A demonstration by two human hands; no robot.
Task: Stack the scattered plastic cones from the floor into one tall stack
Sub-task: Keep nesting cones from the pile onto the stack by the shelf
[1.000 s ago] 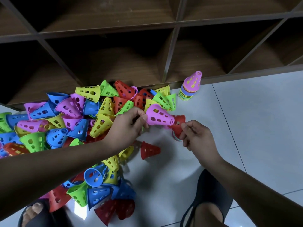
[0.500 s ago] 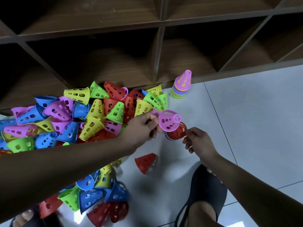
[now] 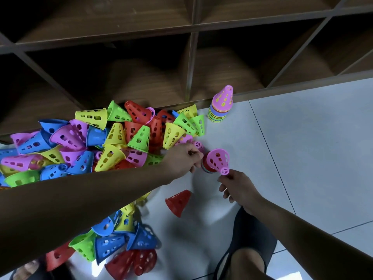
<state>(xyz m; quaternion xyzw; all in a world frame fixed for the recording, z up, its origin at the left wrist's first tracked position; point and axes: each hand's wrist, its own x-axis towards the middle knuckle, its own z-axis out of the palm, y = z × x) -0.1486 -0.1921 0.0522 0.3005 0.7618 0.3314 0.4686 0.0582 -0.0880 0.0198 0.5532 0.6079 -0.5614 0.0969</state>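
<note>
My right hand [image 3: 236,186] pinches the narrow tip of a pink cone [image 3: 218,160]. That cone lies on its side, capping a small stack whose red cone and coloured rims [image 3: 206,168] show beneath it. My left hand [image 3: 184,158] has its fingers curled against the wide end of this small stack. A taller stack [image 3: 221,108] with a pink cone on top stands upright by the shelf base. A big pile of loose cones [image 3: 113,142] in several colours covers the floor on the left. One red cone [image 3: 178,202] lies alone below my hands.
A dark wooden cubby shelf [image 3: 191,63] runs along the back, with its base edge just behind the pile. More cones [image 3: 121,243] lie near my feet, and a black slipper [image 3: 250,245] sits at the bottom right. White floor tiles [image 3: 302,148] stretch to the right.
My left hand carried the pink cone to the red-topped stack in my right hand and slid it on. My right hand now pinches the pink cone's tip.
</note>
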